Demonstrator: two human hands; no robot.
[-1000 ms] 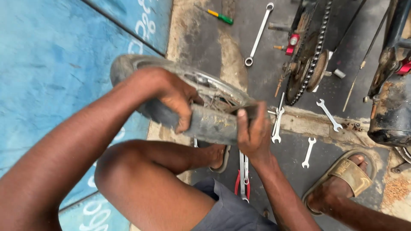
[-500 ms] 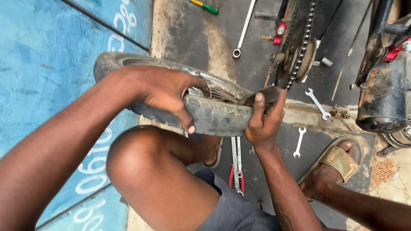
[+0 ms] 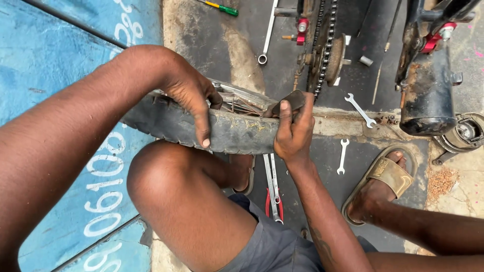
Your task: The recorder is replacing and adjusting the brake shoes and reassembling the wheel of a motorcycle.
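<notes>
A blue painted panel [image 3: 45,100] with white markings fills the left, lying flat under the person's left arm. Over its edge sits a wheel, and its worn black tyre [image 3: 232,133] runs across the middle of the view, resting above the bent left knee so both hands can reach it from either side.

The left hand [image 3: 189,98] is clamped over the top of the tyre, fingers curling down its outer tread and the thumb hooked toward the spokes [image 3: 242,103], apparently to pin the wheel steady. Just right of it, the right hand [image 3: 292,131] grips the tyre's other end, thumb up along the sidewall, fingers wrapped round a dark flap of rubber that stands lifted off the rim. So the tyre lies directly between and beneath the two hands, touching both, with the spokes showing in the gap behind.

Under the tyre, on the dark floor [image 3: 363,196], long flat levers and red-handled pliers [image 3: 275,201] lie between the legs, within easy reach. Further right are two small spanners [image 3: 343,156], a sandalled foot [image 3: 385,179], and above them a chain and sprocket [image 3: 325,55] and a black motorcycle part [image 3: 428,85]. A long spanner [image 3: 267,32] and a green screwdriver [image 3: 222,7] lie well apart at the top.
</notes>
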